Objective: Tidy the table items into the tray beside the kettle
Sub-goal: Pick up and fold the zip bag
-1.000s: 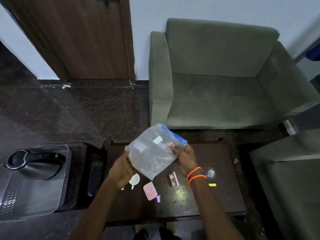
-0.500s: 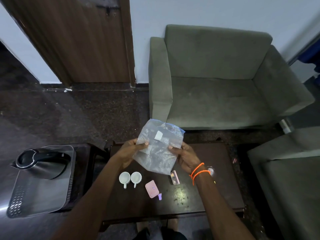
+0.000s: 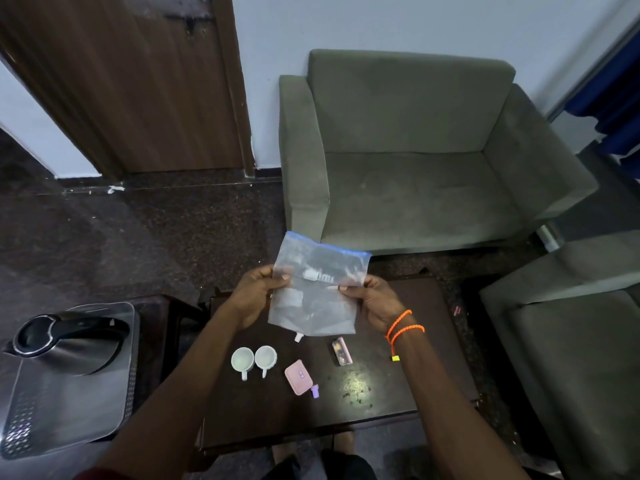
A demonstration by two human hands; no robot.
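Hands [image 3: 254,297] raised, pinching bag [image 3: 317,289] sides

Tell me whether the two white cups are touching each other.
Cannot tell. In the head view the two white cups sit rim to rim on the table; no gap shows.

Nothing readable here tbh, the white label on the plastic bag [image 3: 317,289] is just a blur.

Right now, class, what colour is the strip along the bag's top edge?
Blue; the head view shows the strip best.
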